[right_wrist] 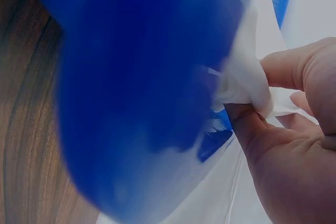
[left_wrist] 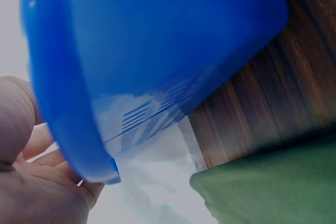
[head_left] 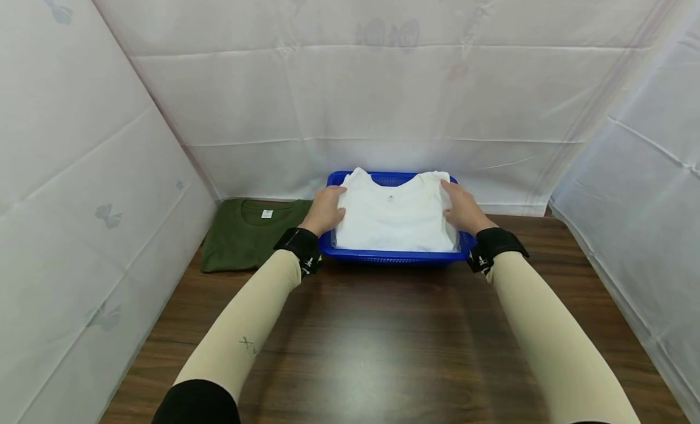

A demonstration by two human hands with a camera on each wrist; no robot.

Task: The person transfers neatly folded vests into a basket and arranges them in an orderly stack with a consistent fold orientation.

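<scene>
A folded white T-shirt (head_left: pixel 394 220), neckline toward the back, lies in a blue plastic basket (head_left: pixel 391 254). My left hand (head_left: pixel 324 211) holds the shirt's left edge just over the basket's left rim. In the left wrist view the basket's rim partly hides those fingers, and the shirt is out of sight. On the other side, my right hand (head_left: pixel 463 206) grips the shirt's right edge. The right wrist view shows its thumb and fingers pinching the white cloth (right_wrist: pixel 244 77) beside the blue basket wall (right_wrist: pixel 131 77).
A folded dark green T-shirt (head_left: pixel 240 239) with a white neck label lies left of the basket on the brown wood-grain table (head_left: pixel 377 339). White patterned sheets (head_left: pixel 350 96) stand at the back and both sides, the back one close behind the basket.
</scene>
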